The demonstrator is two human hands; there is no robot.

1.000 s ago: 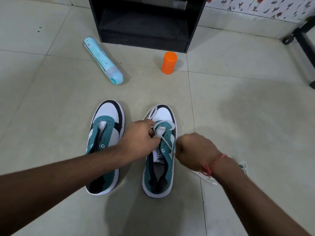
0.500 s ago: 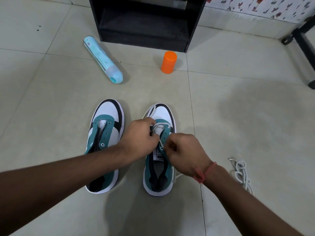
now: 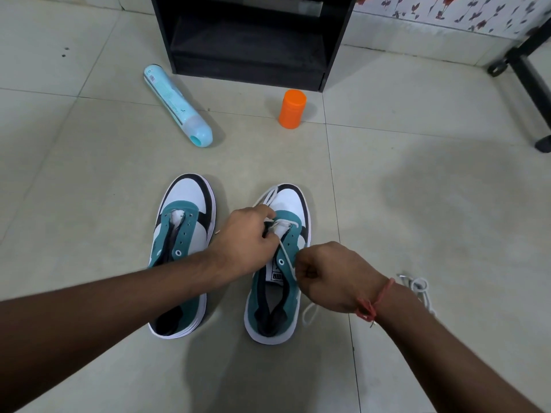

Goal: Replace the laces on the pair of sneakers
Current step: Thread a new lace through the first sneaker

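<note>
Two teal, white and black sneakers stand side by side on the tiled floor, toes pointing away. The left sneaker (image 3: 182,242) has bare eyelets and no lace. The right sneaker (image 3: 283,263) has a white lace (image 3: 286,257) threaded through its front eyelets. My left hand (image 3: 247,236) pinches the lace at the front eyelets. My right hand (image 3: 331,275) is closed on the lace strand beside the shoe's right side, and the strand runs taut across the tongue. A lace tail loops on the floor below that hand. A second white lace (image 3: 420,290) lies bunched on the floor at right.
A light blue spray can (image 3: 179,105) lies on its side at the back left. An orange container (image 3: 292,108) stands in front of a black open shelf unit (image 3: 253,40). A black furniture leg (image 3: 530,84) runs along the right edge.
My right hand has drawn back to the right and toward me from the eyelets, pulling the lace strand taut. My left hand has stayed at the front eyelets.
</note>
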